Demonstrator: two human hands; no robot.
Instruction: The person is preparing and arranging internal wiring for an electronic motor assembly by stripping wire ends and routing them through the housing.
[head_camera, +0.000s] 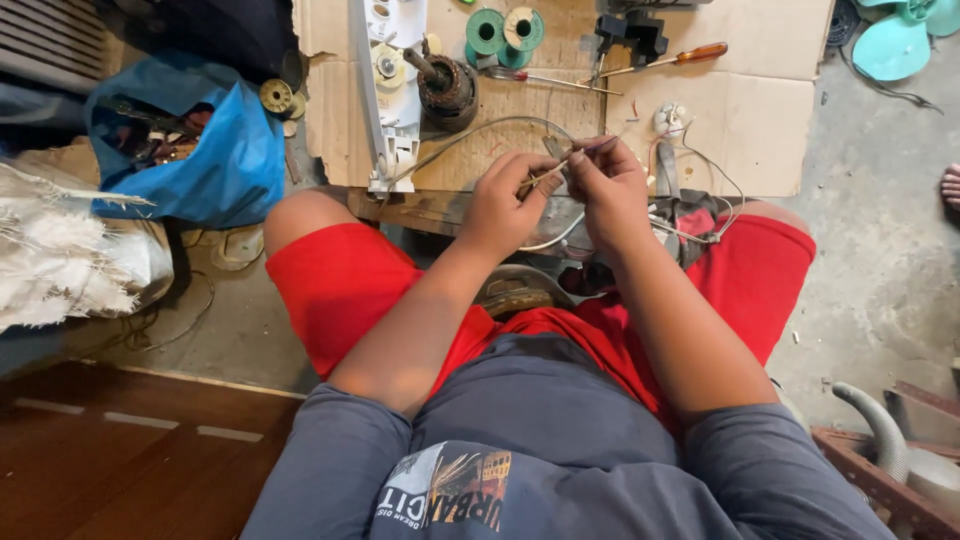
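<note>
**Two hands pinch one thin wire over a cardboard sheet**

Two bare hands meet above the near edge of a flat, torn cardboard sheet (520, 150) spread on the floor. The left hand (500, 205) pinches a thin pale wire (470, 135) between thumb and fingertips; the right hand (605, 190) is clenched round the same wire's end, just beside the left, their fingers almost touching. The wire loops away in a smooth arc toward the sheet's middle.

A long white plastic casing (390, 90) lies along the sheet's left edge. Beside it stands a dark, round motor (448, 88) wound with coppery coil. Two green spools (505, 32) sit at the far edge, and a screwdriver with an orange handle (660, 62) lies slantwise toward the far right corner, where bare cardboard is open.

Off the left edge, a crumpled blue plastic bag (215, 150) gapes open, holding dark tangled parts too jumbled to tell apart. Soft white feathery stuff (55, 250) lies farther left. Rough grey concrete floor (880, 250) lies open on the right.
</note>
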